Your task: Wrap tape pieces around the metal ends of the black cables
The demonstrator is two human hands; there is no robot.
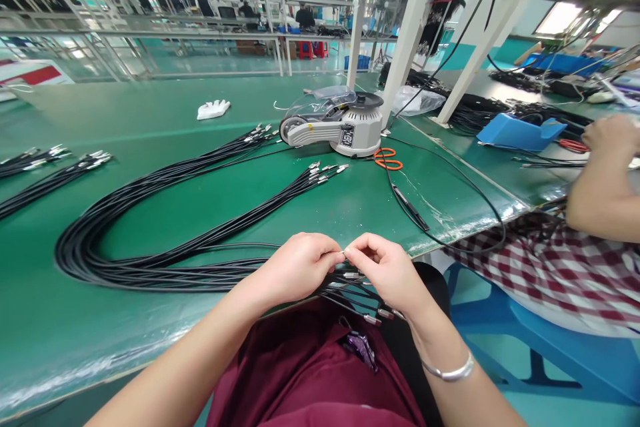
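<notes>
At the table's front edge my left hand [305,265] and my right hand [384,268] meet, thumb and finger pinched on each. Between the fingertips shows a small pale end, which looks like the end of a black cable; most of it is hidden by the fingers. Under and beside the hands lie cable ends with metal connectors [371,319], some hanging over the edge. They belong to a thick bundle of black cables [95,227] that curves in a U on the green table. Other ends of the bundle [320,175] lie farther back.
A grey tape dispenser [356,133] stands behind the cables, with orange-handled scissors [389,159] beside it. A black pen-like tool [410,207] lies on the right. A white glove [213,109] and more cables [55,180] are left. A co-worker's arm [607,173] is at far right, near a blue dispenser [523,131].
</notes>
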